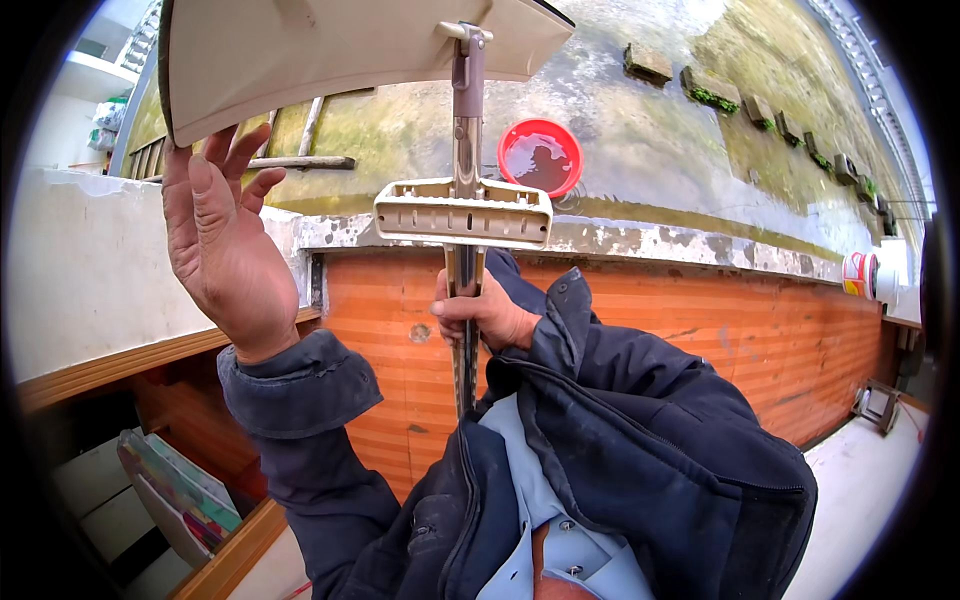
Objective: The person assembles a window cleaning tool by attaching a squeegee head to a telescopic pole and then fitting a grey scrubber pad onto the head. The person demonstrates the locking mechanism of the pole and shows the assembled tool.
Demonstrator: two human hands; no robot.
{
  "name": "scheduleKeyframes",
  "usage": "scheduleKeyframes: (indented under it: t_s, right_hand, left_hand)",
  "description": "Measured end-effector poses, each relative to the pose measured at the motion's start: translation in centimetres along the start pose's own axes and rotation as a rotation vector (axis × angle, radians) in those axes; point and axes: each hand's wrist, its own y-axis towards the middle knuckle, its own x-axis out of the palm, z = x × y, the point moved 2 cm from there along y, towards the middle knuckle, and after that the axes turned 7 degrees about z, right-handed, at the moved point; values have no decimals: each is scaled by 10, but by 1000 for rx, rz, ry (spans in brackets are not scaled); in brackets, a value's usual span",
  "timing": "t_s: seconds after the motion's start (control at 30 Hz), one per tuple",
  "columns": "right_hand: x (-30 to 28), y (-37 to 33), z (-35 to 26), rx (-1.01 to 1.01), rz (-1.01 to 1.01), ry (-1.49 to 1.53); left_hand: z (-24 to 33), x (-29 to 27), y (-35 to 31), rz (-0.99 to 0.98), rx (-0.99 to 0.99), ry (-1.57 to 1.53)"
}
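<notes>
right hand (485,315) gripping the metal pole (464,150), left hand (220,235) open flat on the beige panel (330,50), I'd keep that palm steady

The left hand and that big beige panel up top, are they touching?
Touching. The head view shows the left hand raised open, its fingertips meeting the lower edge of the beige panel. The right hand grips the metal pole.

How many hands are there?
2. The left hand is raised, fingers touching the beige panel. The right hand grips the metal pole in the middle.
</notes>
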Motion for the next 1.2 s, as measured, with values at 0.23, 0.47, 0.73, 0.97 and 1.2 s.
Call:
scheduleKeyframes:
  t_s: [0.23, 0.47, 0.73, 0.97, 1.2]
  right_hand:
    - [-2, 7, -20, -130, 81, 40]
    - [-7, 14, -54, -266, 135, 104]
    - [-6, 9, -61, -297, 195, 218]
    - [-11, 7, -73, -324, 111, 365]
    - [-12, 4, -84, -387, -31, 364]
  left_hand:
    - [-89, -78, -111, -175, -532, 266]
    - [-134, -181, -292, -307, -916, 528]
    - [-114, -204, -361, -184, -952, 440]
    - [-110, -244, -383, -374, -864, 840]
    - [-111, -242, -383, -319, -875, 804]
